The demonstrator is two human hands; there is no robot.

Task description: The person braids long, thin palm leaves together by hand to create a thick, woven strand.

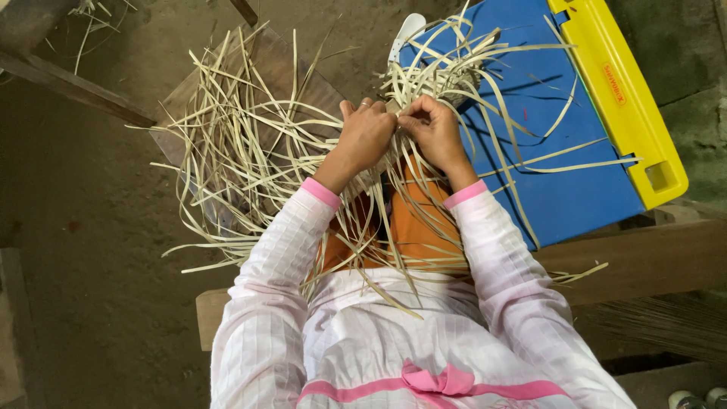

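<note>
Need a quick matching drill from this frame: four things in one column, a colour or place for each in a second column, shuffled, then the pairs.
Column 1
1. strips
2. plastic case
3. wooden board
4. left hand

Column 2
A. blue with a yellow edge, on the right
B. wears a ring, closed on the strips beside the right hand
C. pale, long and thin, fanned out in a loose bundle
D. brown, lying under the spread strips on the left

Pairs: 1-C, 2-A, 3-D, 4-B
</note>
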